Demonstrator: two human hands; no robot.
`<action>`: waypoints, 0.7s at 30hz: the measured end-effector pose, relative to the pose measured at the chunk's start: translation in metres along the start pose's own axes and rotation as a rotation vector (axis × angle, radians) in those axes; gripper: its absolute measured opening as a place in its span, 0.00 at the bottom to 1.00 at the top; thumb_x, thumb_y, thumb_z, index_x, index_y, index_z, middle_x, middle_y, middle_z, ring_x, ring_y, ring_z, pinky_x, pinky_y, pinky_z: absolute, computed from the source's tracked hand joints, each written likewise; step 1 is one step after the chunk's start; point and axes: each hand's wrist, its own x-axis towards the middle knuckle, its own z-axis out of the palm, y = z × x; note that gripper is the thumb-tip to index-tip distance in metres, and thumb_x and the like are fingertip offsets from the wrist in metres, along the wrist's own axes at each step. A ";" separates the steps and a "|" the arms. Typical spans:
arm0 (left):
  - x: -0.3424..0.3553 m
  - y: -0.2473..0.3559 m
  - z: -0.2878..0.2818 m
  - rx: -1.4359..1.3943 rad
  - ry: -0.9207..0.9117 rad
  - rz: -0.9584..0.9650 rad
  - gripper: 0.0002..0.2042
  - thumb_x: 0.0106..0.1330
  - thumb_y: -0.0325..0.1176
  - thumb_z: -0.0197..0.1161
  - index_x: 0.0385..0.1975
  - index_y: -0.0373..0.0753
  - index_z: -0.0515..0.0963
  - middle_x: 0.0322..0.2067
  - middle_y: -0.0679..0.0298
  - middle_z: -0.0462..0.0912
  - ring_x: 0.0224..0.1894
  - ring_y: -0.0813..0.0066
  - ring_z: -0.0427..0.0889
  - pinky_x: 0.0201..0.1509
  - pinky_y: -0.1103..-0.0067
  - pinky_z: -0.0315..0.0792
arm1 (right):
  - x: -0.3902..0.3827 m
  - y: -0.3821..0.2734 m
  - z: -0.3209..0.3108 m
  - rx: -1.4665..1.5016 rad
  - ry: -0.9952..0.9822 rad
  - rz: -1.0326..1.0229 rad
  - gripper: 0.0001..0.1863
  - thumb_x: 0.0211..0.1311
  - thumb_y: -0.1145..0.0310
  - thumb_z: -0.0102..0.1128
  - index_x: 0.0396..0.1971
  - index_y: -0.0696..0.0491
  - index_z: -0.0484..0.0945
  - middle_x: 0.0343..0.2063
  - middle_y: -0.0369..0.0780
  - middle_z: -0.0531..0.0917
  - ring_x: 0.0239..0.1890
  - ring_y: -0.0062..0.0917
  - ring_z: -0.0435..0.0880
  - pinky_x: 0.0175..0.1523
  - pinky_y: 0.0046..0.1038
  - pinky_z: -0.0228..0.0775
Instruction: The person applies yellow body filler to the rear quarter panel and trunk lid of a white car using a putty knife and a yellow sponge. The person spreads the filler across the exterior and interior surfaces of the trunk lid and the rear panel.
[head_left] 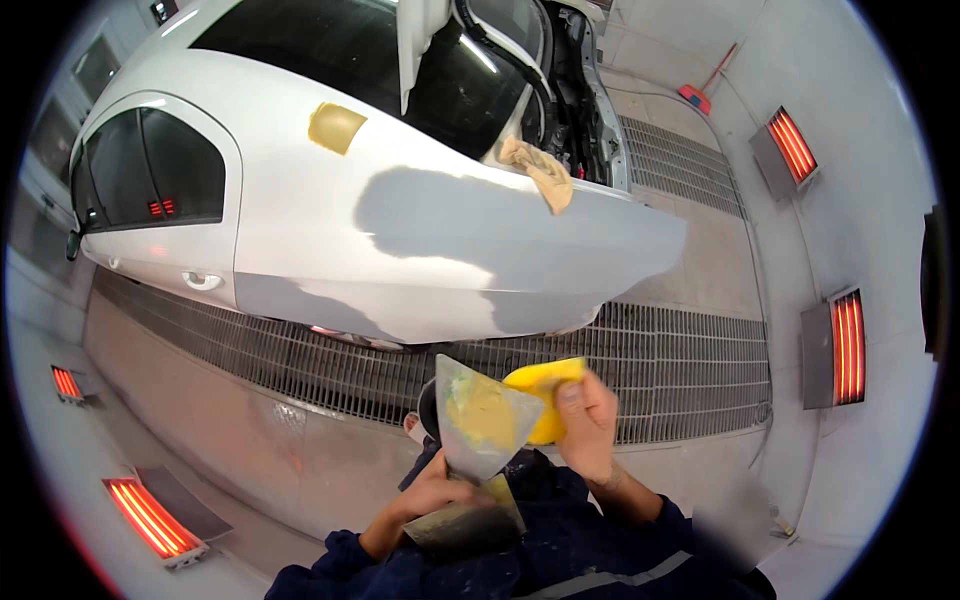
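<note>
My left hand (440, 495) is closed around a grey mixing board (462, 385) with yellowish filler smeared over its face. A dark, squarish plate (470, 525) with a dull yellow edge sits against the same hand; I cannot tell whether it is gripped too. My right hand (585, 425) pinches a yellow spreader (545, 425) between thumb and fingers, its left part reaching behind the board's right corner. Both hands are in front of my body, on the near side of a white car (300, 190). Grey patches (430, 215) cover much of its rear side panel.
A yellow sandpaper sheet (337, 128) and a beige cloth (540, 172) lie on the car. Floor grating (690, 350) runs along the car's near side. Glowing heat lamps (848, 347) stand right, more (150, 515) left. A red broom (697, 98) leans far right.
</note>
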 end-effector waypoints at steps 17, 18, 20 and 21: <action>0.003 -0.037 0.041 -0.141 0.157 0.300 0.34 0.45 0.21 0.67 0.59 0.31 0.68 0.48 0.58 0.80 0.49 0.70 0.80 0.55 0.77 0.73 | 0.013 0.026 -0.035 0.341 -0.028 0.352 0.18 0.77 0.61 0.47 0.48 0.60 0.77 0.36 0.35 0.84 0.34 0.14 0.81 0.42 0.19 0.75; 0.001 -0.030 0.049 -0.186 0.203 0.376 0.32 0.46 0.22 0.67 0.57 0.31 0.69 0.47 0.57 0.80 0.48 0.69 0.80 0.55 0.76 0.73 | 0.011 0.031 -0.032 0.355 0.011 0.327 0.18 0.77 0.61 0.47 0.48 0.60 0.77 0.37 0.36 0.84 0.35 0.14 0.81 0.42 0.19 0.75; -0.003 -0.024 0.066 -0.366 0.434 0.393 0.30 0.47 0.22 0.67 0.56 0.31 0.71 0.45 0.56 0.81 0.48 0.69 0.81 0.54 0.75 0.75 | -0.003 0.044 -0.021 0.364 -0.041 0.373 0.16 0.77 0.62 0.48 0.47 0.59 0.78 0.36 0.34 0.83 0.37 0.14 0.79 0.45 0.18 0.72; 0.000 -0.034 0.063 -0.387 0.527 0.421 0.29 0.50 0.22 0.67 0.56 0.31 0.71 0.44 0.56 0.82 0.46 0.67 0.82 0.50 0.73 0.77 | -0.012 0.052 -0.017 0.256 -0.131 0.363 0.15 0.77 0.63 0.48 0.45 0.60 0.78 0.36 0.34 0.81 0.38 0.15 0.78 0.46 0.18 0.70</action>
